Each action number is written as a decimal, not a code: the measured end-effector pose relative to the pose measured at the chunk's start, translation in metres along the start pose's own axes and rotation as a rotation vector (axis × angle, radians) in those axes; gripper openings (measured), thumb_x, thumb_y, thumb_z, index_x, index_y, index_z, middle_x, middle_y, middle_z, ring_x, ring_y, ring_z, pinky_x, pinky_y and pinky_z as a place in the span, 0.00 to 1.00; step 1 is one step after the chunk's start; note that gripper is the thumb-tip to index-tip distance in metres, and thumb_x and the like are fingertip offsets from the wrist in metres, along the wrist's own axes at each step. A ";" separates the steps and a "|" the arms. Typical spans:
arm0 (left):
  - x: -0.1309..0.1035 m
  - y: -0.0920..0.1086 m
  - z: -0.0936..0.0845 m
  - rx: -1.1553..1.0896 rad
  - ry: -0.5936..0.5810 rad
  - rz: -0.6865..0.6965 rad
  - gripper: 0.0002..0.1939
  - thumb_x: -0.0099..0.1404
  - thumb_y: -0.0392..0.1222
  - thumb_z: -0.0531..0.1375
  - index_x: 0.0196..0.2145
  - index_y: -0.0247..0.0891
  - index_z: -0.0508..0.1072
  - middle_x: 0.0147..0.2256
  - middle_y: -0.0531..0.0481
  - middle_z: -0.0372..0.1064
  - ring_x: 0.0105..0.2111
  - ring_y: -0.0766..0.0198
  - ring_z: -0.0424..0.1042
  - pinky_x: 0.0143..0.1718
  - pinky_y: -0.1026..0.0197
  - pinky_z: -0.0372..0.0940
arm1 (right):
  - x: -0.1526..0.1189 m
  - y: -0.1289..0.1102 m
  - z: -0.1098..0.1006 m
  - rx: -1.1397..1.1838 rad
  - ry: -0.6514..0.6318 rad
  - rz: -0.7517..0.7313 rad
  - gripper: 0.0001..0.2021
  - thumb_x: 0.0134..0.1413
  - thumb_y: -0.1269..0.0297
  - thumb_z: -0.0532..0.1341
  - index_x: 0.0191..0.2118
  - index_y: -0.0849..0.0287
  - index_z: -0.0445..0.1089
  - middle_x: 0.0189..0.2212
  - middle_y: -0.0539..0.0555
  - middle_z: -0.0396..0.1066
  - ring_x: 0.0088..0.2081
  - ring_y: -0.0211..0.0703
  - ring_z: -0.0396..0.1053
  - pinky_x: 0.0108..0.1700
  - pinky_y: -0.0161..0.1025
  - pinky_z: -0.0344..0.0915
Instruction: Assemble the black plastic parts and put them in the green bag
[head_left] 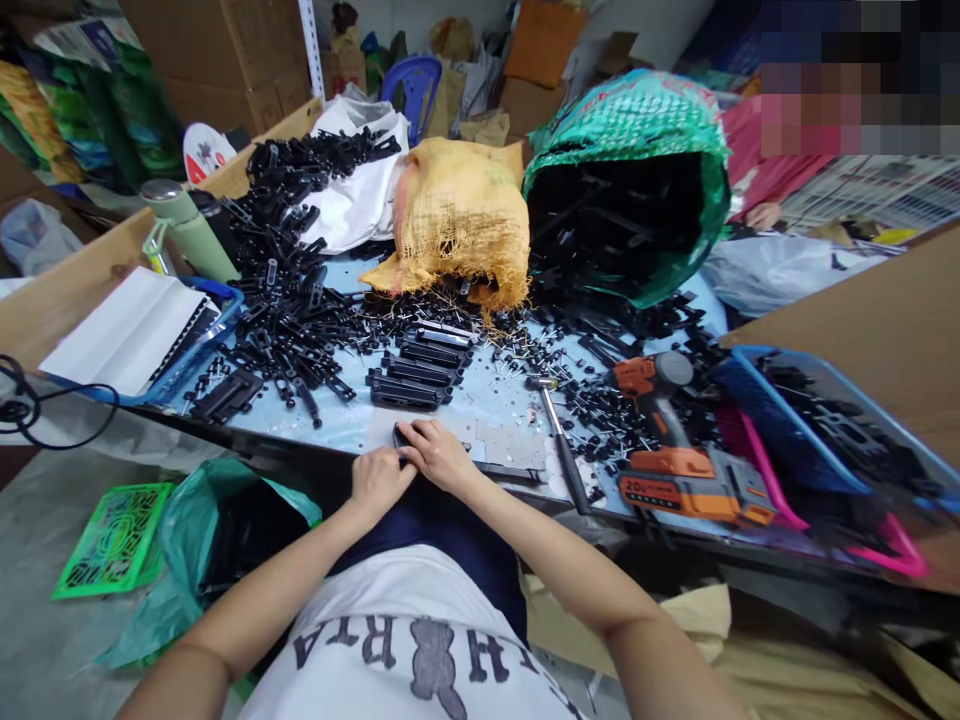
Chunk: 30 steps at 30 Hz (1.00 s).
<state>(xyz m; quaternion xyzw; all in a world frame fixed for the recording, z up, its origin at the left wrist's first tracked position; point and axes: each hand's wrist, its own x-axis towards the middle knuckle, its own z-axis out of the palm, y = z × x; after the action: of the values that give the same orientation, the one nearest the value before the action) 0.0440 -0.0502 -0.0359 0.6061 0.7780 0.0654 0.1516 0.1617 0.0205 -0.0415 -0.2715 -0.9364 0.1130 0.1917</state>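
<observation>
Many black plastic pieces (292,300) lie loose in a heap to the left of the yellow sack (465,210), and further left of this sack we see a blue basket (206,345) with a white notebook (124,330). On the near side of the sack, at the table edge, our left hand (380,484) has its fingers curled narrowly beside a small black part (399,436); we cannot tell if it grips it. Between the sack and our hands, there is a row of long black parts (416,370). Our right hand (436,452) holds the small black part with a narrow grip, also nearer to us than the sack. To the right of the sack stays open a green sack (637,190); nearer and rightward from the yellow one lie a hammer (564,445), then an orange drill (667,440).
</observation>
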 end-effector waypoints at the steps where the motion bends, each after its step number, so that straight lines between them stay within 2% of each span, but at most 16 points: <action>1: -0.001 0.000 0.000 -0.001 0.009 -0.004 0.23 0.64 0.53 0.48 0.35 0.33 0.76 0.31 0.40 0.74 0.33 0.55 0.74 0.33 0.60 0.62 | 0.001 -0.002 0.001 -0.031 -0.011 0.011 0.22 0.62 0.56 0.48 0.58 0.57 0.60 0.39 0.61 0.67 0.40 0.49 0.65 0.42 0.46 0.67; 4: -0.004 -0.001 0.000 -0.022 0.042 -0.017 0.23 0.66 0.51 0.46 0.35 0.34 0.76 0.31 0.41 0.73 0.32 0.56 0.73 0.32 0.60 0.62 | 0.002 -0.004 -0.004 -0.036 -0.022 0.033 0.21 0.63 0.57 0.48 0.58 0.56 0.59 0.41 0.61 0.68 0.41 0.48 0.66 0.43 0.46 0.68; 6: -0.005 -0.003 -0.003 -0.041 0.052 0.048 0.21 0.65 0.50 0.48 0.35 0.36 0.75 0.30 0.43 0.73 0.30 0.57 0.73 0.31 0.60 0.63 | -0.006 -0.001 -0.015 -0.003 -0.009 -0.004 0.21 0.63 0.58 0.48 0.59 0.55 0.58 0.46 0.60 0.66 0.46 0.48 0.65 0.48 0.47 0.66; 9: 0.000 -0.003 -0.010 -0.053 0.184 0.291 0.17 0.65 0.48 0.51 0.35 0.35 0.74 0.33 0.42 0.71 0.37 0.56 0.71 0.37 0.58 0.63 | -0.034 0.015 -0.035 0.012 0.146 0.039 0.22 0.62 0.59 0.50 0.60 0.55 0.55 0.52 0.60 0.63 0.53 0.48 0.62 0.55 0.50 0.60; 11: 0.011 0.003 -0.012 -0.046 0.279 0.504 0.17 0.64 0.49 0.53 0.41 0.34 0.72 0.41 0.39 0.69 0.46 0.52 0.66 0.45 0.54 0.61 | -0.058 0.030 -0.044 0.006 0.260 0.145 0.22 0.61 0.61 0.52 0.61 0.56 0.54 0.51 0.61 0.64 0.52 0.47 0.63 0.54 0.47 0.62; 12: 0.017 0.009 -0.011 -0.038 0.280 0.597 0.20 0.63 0.51 0.55 0.46 0.33 0.69 0.44 0.37 0.67 0.49 0.50 0.63 0.48 0.52 0.59 | -0.068 0.037 -0.046 0.005 0.270 0.169 0.22 0.61 0.62 0.52 0.60 0.57 0.54 0.50 0.61 0.65 0.51 0.46 0.64 0.52 0.45 0.63; 14: 0.029 0.022 -0.007 -0.013 0.182 0.716 0.28 0.60 0.55 0.57 0.51 0.32 0.64 0.45 0.37 0.66 0.49 0.50 0.62 0.48 0.51 0.58 | -0.084 0.047 -0.045 -0.012 0.205 0.130 0.21 0.61 0.63 0.52 0.60 0.58 0.56 0.48 0.60 0.66 0.49 0.45 0.66 0.49 0.43 0.65; 17: 0.039 0.034 -0.001 0.017 0.048 0.730 0.26 0.60 0.54 0.58 0.49 0.32 0.64 0.39 0.40 0.68 0.43 0.53 0.66 0.44 0.54 0.60 | -0.091 0.058 -0.040 -0.072 0.119 0.046 0.20 0.62 0.62 0.52 0.57 0.60 0.59 0.42 0.59 0.70 0.42 0.44 0.68 0.42 0.41 0.67; 19: 0.037 0.033 -0.001 0.043 0.044 0.747 0.26 0.61 0.52 0.57 0.51 0.32 0.63 0.41 0.40 0.68 0.44 0.54 0.65 0.44 0.55 0.59 | -0.090 0.064 -0.040 -0.111 0.079 0.008 0.19 0.62 0.60 0.51 0.57 0.60 0.59 0.38 0.58 0.71 0.38 0.43 0.68 0.39 0.39 0.65; 22: 0.033 0.022 -0.005 0.144 0.090 0.878 0.27 0.64 0.51 0.54 0.56 0.31 0.58 0.51 0.37 0.62 0.50 0.53 0.62 0.47 0.54 0.57 | -0.087 0.077 -0.047 -0.246 -0.019 -0.062 0.22 0.61 0.53 0.51 0.54 0.61 0.62 0.39 0.59 0.70 0.38 0.44 0.67 0.37 0.39 0.62; 24: 0.035 0.015 -0.005 0.216 0.137 0.939 0.28 0.65 0.51 0.52 0.56 0.29 0.57 0.53 0.35 0.60 0.49 0.52 0.63 0.45 0.54 0.58 | -0.087 0.084 -0.052 -0.368 -0.031 -0.061 0.23 0.58 0.47 0.52 0.45 0.63 0.69 0.33 0.59 0.71 0.33 0.44 0.66 0.32 0.38 0.60; 25: 0.038 0.012 -0.005 0.234 0.159 0.941 0.27 0.66 0.51 0.51 0.55 0.28 0.59 0.51 0.34 0.62 0.46 0.52 0.65 0.42 0.54 0.59 | -0.087 0.086 -0.054 -0.414 -0.010 -0.048 0.24 0.56 0.45 0.52 0.37 0.64 0.72 0.27 0.58 0.69 0.30 0.42 0.65 0.30 0.37 0.57; 27: 0.045 0.009 -0.006 0.219 0.189 0.905 0.25 0.66 0.52 0.49 0.47 0.26 0.67 0.41 0.36 0.69 0.38 0.53 0.68 0.36 0.55 0.61 | -0.086 0.085 -0.060 -0.451 0.038 -0.034 0.27 0.55 0.42 0.51 0.23 0.63 0.69 0.19 0.54 0.64 0.24 0.39 0.62 0.26 0.36 0.53; 28: 0.047 0.007 -0.009 0.186 0.205 0.883 0.24 0.67 0.53 0.48 0.41 0.27 0.70 0.35 0.38 0.70 0.35 0.54 0.68 0.33 0.56 0.61 | -0.085 0.081 -0.064 -0.438 0.055 -0.038 0.28 0.56 0.42 0.50 0.20 0.62 0.66 0.17 0.53 0.63 0.22 0.38 0.61 0.25 0.36 0.51; 30: 0.044 0.005 -0.020 0.065 0.239 0.874 0.25 0.68 0.53 0.45 0.29 0.31 0.70 0.25 0.42 0.68 0.28 0.58 0.67 0.28 0.59 0.59 | -0.083 0.068 -0.077 -0.328 0.056 -0.092 0.28 0.57 0.42 0.49 0.19 0.61 0.64 0.16 0.52 0.61 0.21 0.36 0.59 0.24 0.36 0.49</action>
<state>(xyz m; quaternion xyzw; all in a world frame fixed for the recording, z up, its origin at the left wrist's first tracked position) 0.0328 -0.0046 -0.0228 0.8703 0.4628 0.1682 0.0000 0.2908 0.0394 -0.0185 -0.2589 -0.9480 -0.0580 0.1759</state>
